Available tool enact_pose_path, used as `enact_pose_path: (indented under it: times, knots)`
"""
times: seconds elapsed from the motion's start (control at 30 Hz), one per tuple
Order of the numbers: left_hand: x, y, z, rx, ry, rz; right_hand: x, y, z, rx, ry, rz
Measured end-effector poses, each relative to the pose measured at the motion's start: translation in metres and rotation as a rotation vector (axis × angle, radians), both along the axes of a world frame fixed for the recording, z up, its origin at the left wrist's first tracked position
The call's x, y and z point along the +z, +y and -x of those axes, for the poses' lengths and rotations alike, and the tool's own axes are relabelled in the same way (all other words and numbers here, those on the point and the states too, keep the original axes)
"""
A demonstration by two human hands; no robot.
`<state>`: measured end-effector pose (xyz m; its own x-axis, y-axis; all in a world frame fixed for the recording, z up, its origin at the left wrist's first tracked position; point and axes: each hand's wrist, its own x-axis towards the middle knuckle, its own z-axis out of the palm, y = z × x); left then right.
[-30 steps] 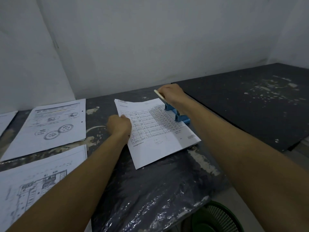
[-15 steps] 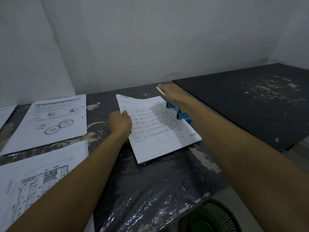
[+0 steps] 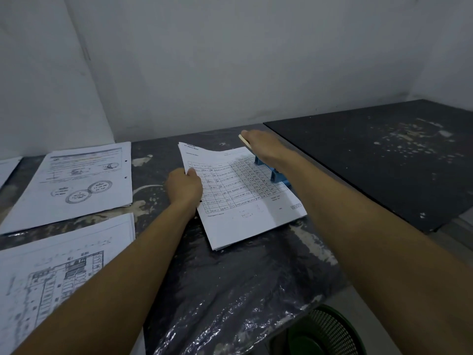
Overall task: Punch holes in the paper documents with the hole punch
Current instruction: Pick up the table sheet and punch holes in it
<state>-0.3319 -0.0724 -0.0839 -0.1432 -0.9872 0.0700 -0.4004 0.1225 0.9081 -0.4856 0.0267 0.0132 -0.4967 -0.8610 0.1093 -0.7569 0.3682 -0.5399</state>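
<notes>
A stack of paper [image 3: 245, 216] printed with a filled-in table lies in the middle of the dark table [image 3: 230, 278]. Its right edge sits in the blue hole punch [image 3: 277, 176]. My right hand [image 3: 265, 147] lies over the punch's pale lever [image 3: 244, 141], fingers wrapped over it, and hides most of the punch. My left hand [image 3: 184, 187] pinches the stack's left edge, thumb on top, and the upper left corner of the sheets curls up slightly.
Two more stacks lie at the left: one with round stamps and punched holes [image 3: 74, 183], one with a floor plan [image 3: 58, 275]. A black board [image 3: 384, 155] covers the table's right part. A green basket [image 3: 325, 331] stands below the front edge. Wall close behind.
My right hand has flattened lower over the lever. My left hand stays at the stack's left edge, and the stack has shifted only slightly.
</notes>
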Motion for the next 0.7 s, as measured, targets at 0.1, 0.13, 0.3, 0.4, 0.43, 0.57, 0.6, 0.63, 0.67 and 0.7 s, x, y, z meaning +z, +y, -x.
enact_pose_path:
  times: [0.1,0.13,0.3,0.4,0.43,0.57,0.6,0.63,0.67,0.7]
  knots:
    - [0.000,0.001,0.000,0.004,0.004,0.008,-0.003,-0.003,-0.001,0.039,0.059,-0.029]
    - [-0.001,0.001,0.000,0.002,0.006,0.011,-0.006,-0.003,-0.002,0.057,0.048,-0.031]
    - [-0.003,0.002,-0.001,0.002,-0.012,0.046,-0.020,-0.007,-0.006,0.054,0.072,-0.037]
    - [-0.004,0.001,-0.001,0.004,-0.015,0.062,-0.022,-0.009,-0.006,0.074,0.171,-0.057]
    - [-0.004,0.001,0.000,0.004,-0.016,0.062,-0.022,-0.010,-0.005,0.077,0.187,-0.061]
    - [-0.005,0.000,0.000,0.002,-0.019,0.068,-0.026,-0.012,-0.002,0.078,0.296,-0.044]
    - [-0.005,0.000,0.000,0.000,-0.014,0.067,-0.029,-0.012,-0.003,0.086,0.330,-0.069]
    - [-0.005,-0.001,-0.001,-0.002,-0.006,0.062,-0.036,-0.011,-0.006,0.088,0.388,-0.117]
    - [-0.005,-0.001,-0.001,-0.005,-0.001,0.059,-0.044,-0.011,-0.009,0.070,0.458,-0.168]
    - [-0.006,-0.001,-0.001,-0.006,0.003,0.061,-0.053,-0.012,-0.012,0.047,0.530,-0.208]
